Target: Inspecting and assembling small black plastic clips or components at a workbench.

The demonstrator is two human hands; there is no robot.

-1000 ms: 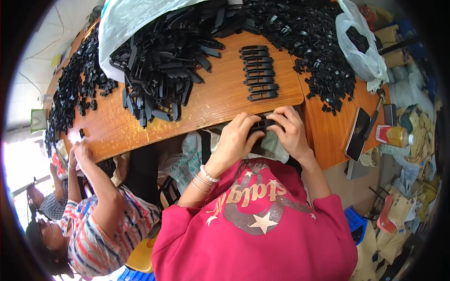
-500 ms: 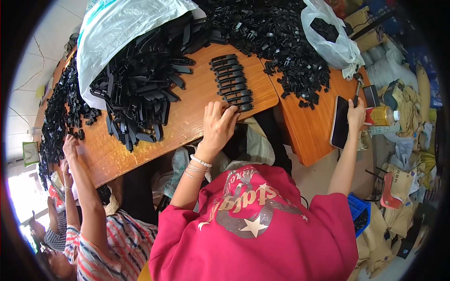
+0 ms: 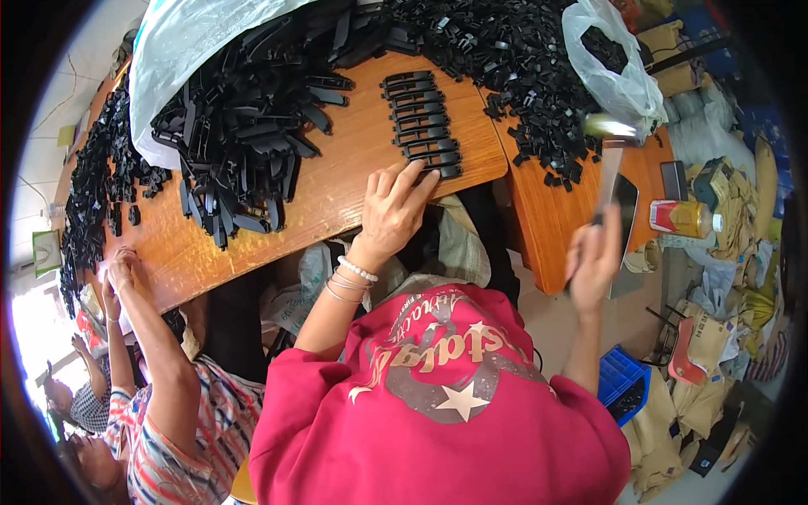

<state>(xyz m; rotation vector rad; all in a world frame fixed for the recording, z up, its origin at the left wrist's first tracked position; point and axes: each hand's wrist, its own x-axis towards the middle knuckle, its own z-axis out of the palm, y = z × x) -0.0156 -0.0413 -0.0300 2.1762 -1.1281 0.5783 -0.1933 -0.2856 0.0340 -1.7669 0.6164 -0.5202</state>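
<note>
A ladder-like row of black plastic clip parts [image 3: 421, 118] lies on the wooden table in front of me. My left hand [image 3: 392, 210], with a white bead bracelet at the wrist, has its fingers bent and pressed together on the nearest part [image 3: 446, 172]. To the right, my right hand [image 3: 594, 261] is wrapped round the handle of a hammer [image 3: 611, 164], held upright above the table. Motion smears the hammer head and this hand. Behind them a dark phone [image 3: 626, 192] is partly covered.
A white sack [image 3: 168, 71] spills long black parts [image 3: 244, 143] at the left. Small black pieces [image 3: 539, 93] are heaped at the back right beside a plastic bag [image 3: 640, 93]. A bottle [image 3: 682, 220] stands at the right. A co-worker's hands [image 3: 119, 269] rest at the left table edge.
My right hand has lifted the hammer off the phone area and swung it left and nearer to me. The left hand stays at the row's near end. The co-worker's hands have drawn closer together.
</note>
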